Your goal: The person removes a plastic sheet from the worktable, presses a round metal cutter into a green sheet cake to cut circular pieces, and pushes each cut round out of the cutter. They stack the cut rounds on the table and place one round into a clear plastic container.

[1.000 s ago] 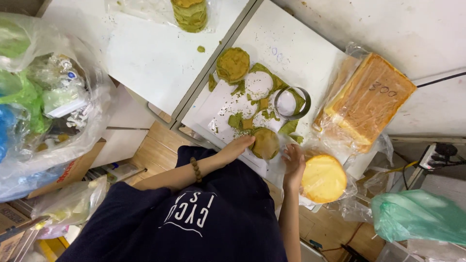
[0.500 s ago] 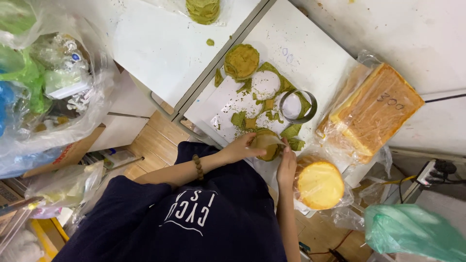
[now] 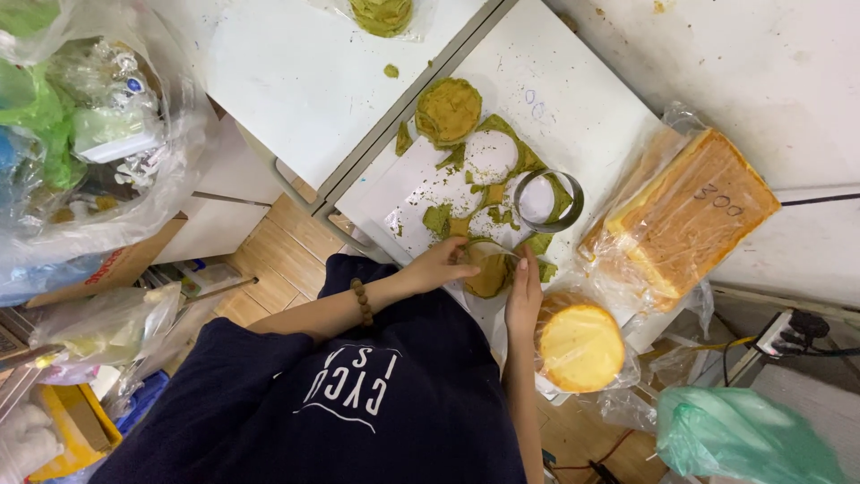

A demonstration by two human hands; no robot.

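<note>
Worktop, white, carries all items. Rectangular sponge loaf in clear plastic lies at its right edge; round yellow sponge in plastic sits near the front. Green cake sheet shows round cut-outs, a green disc beside it. Metal ring cutter rests on the sheet, well clear of both hands. Left hand and right hand close loosely around a green cake round at the near edge, fingers on its rim.

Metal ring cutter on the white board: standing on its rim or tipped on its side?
Standing on its rim. The metal ring cutter shows a full round opening from above, with white board visible through it, apart from both hands.
</note>
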